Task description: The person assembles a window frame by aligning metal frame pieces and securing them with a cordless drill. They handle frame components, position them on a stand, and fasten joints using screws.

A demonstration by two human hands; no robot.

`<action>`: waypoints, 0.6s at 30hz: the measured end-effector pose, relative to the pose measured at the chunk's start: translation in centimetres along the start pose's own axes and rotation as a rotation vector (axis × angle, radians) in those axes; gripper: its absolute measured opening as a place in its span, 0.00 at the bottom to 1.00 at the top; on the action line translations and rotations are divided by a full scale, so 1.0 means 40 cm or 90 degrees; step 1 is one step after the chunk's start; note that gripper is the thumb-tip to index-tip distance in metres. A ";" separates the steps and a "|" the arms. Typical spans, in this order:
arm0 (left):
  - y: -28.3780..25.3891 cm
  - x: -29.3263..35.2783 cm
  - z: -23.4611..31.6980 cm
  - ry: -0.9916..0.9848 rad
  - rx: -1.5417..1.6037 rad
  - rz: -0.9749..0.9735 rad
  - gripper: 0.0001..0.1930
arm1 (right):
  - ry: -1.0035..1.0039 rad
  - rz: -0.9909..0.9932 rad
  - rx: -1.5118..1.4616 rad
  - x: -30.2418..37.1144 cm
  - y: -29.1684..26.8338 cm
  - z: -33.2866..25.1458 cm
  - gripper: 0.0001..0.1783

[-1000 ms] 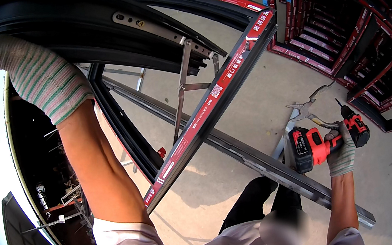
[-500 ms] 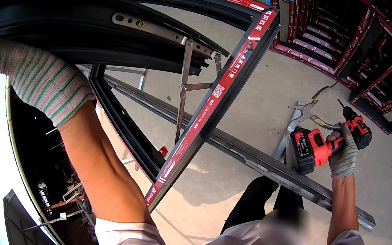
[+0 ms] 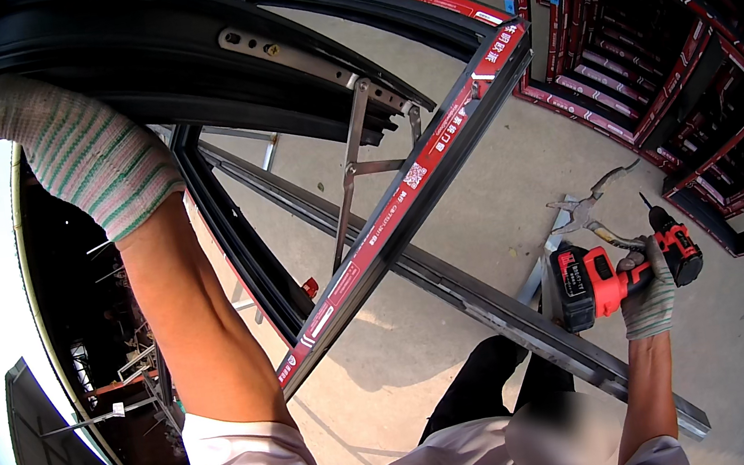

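My left hand point(image 3: 81, 154), in a striped knit glove, is closed on the edge of a black window sash point(image 3: 129, 62) at the upper left; its fingertips are hidden. A metal friction stay point(image 3: 351, 150) links the sash to a black window frame point(image 3: 413, 184) with red protective film. At the right, my gloved right hand point(image 3: 652, 293) is wrapped around the grip of a red and black cordless drill point(image 3: 602, 281). The drill's bit points up and away from the frame. Pliers point(image 3: 586, 210) with a yellowish handle appear just beyond that hand; whether it touches them I cannot tell.
Under the frame runs a long grey metal bar point(image 3: 497, 310), slanting toward the lower right. Several red-filmed frames point(image 3: 616, 74) stand stacked at the upper right. Concrete floor point(image 3: 477, 237) lies below. A dark panel point(image 3: 66, 456) is at the lower left.
The left hand and the sash have shifted very slightly to the right. The drill has moved slightly to the left with the right hand still around it.
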State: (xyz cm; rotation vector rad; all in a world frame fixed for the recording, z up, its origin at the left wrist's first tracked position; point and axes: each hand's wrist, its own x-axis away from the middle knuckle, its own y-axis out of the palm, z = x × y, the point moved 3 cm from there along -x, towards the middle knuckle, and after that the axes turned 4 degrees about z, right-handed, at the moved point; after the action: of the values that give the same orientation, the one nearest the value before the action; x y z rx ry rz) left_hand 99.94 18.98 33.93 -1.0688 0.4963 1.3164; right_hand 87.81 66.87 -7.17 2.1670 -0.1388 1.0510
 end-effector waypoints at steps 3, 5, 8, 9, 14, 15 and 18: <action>0.021 0.017 0.046 -0.037 0.073 0.019 0.56 | 0.005 0.000 -0.003 0.000 0.000 0.001 0.13; 0.024 0.021 0.059 -0.050 0.100 0.029 0.55 | 0.006 0.002 -0.003 0.003 0.004 0.003 0.13; 0.019 0.013 0.027 0.004 0.063 0.013 0.52 | 0.015 0.007 -0.010 0.002 0.003 0.003 0.12; 0.011 0.000 -0.003 0.040 0.036 0.001 0.51 | 0.018 0.010 -0.013 0.001 0.001 0.003 0.12; -0.027 -0.035 -0.055 0.123 -0.126 0.003 0.41 | 0.017 0.007 -0.013 -0.007 -0.010 0.005 0.12; -0.032 -0.038 -0.062 0.109 -0.116 0.006 0.40 | 0.021 0.007 -0.015 -0.006 -0.008 0.006 0.12; 0.015 0.025 0.045 -0.035 0.013 0.009 0.38 | 0.013 0.014 -0.013 0.001 0.000 0.003 0.13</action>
State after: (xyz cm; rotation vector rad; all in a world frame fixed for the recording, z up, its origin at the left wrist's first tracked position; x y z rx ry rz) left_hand 99.14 20.96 33.73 -1.0109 0.4768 1.3472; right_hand 87.90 66.82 -7.20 2.1403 -0.1642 1.0791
